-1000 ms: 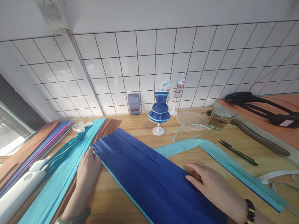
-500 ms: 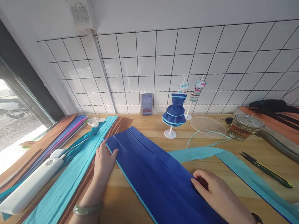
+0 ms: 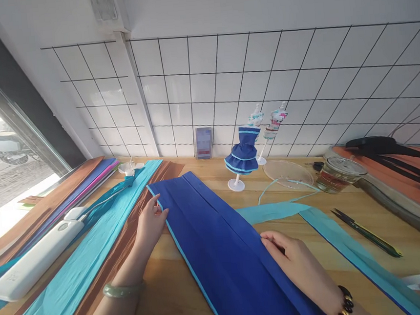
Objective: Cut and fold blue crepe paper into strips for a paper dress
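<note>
2 hands rest on the dark blue crepe sheet [image 3: 217,235]: left hand [image 3: 150,225] flat, fingers spread, at its edge; right hand [image 3: 296,262] apparently pinching a fold.

Wood table [image 3: 163,299]; blue paper [image 3: 217,235], scissors [image 3: 367,234], jar [image 3: 338,174].

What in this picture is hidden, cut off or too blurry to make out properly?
- Small card against the tiled wall, head view: its face is blurred and cannot be read.
- Dark blue paper: its near end is cut off by the bottom edge.
- Right hand: its fingertips curl onto the paper, so its grip cannot be judged.
- Black tool on the orange board: cut off by the right edge.
</note>
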The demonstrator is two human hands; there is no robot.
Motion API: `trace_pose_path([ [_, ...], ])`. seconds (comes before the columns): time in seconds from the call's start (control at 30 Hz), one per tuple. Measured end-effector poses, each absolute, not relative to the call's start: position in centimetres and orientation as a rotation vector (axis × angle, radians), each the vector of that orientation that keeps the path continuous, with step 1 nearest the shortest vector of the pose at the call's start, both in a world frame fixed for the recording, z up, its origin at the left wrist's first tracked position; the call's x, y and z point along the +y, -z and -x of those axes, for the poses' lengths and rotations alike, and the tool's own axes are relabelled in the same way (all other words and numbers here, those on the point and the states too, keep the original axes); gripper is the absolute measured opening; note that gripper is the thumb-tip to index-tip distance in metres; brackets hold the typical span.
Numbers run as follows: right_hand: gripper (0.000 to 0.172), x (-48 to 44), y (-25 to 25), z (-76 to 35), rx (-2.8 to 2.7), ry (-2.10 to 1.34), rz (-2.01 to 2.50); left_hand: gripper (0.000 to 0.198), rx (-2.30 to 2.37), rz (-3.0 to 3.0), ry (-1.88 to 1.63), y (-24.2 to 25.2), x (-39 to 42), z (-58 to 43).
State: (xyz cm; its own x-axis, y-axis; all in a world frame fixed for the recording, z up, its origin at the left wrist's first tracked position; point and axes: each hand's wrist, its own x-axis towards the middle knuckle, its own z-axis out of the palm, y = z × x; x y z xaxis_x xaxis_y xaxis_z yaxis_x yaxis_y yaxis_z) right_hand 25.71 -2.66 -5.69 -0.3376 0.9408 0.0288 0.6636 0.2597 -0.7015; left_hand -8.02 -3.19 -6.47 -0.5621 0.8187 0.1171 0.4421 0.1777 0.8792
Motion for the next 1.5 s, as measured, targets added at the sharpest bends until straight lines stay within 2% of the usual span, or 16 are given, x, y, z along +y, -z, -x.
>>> trace_pose_path([
  [0.23,0.025,-2.0,6.3,-25.9,-2.064,-0.692,1.48,0.076,1.845,-1.015,-1.465,5.8,-3.0,6.9],
  [0.33,0.025,-2.0,6.5,-25.8,-2.059,-0.696,1.486,0.089,1.758,-0.855,-1.449,5.7,-3.0,6.2],
  [0.43,0.024,-2.1,6.5,-25.6,-2.063,-0.702,1.486,0.092,1.67,-0.73,-1.379,5.6,-3.0,5.6],
  [0.77,0.026,-2.0,6.7,-25.7,-2.031,-0.707,1.494,0.067,1.616,-0.596,-1.356,5.3,-3.2,5.4],
  [1.03,0.029,-1.6,6.8,-26.1,-2.062,-0.672,1.488,0.03,1.62,-0.594,-1.31,4.5,-3.5,5.1],
  [1.37,0.03,-1.7,7.1,-26.2,-2.122,-0.556,1.567,0.028,1.661,-0.638,-1.238,4.5,-3.5,4.8],
  [1.5,0.026,-2.5,5.7,-26.1,-2.196,-0.439,1.577,0.024,1.647,-0.674,-1.233,5.2,-3.3,5.2],
])
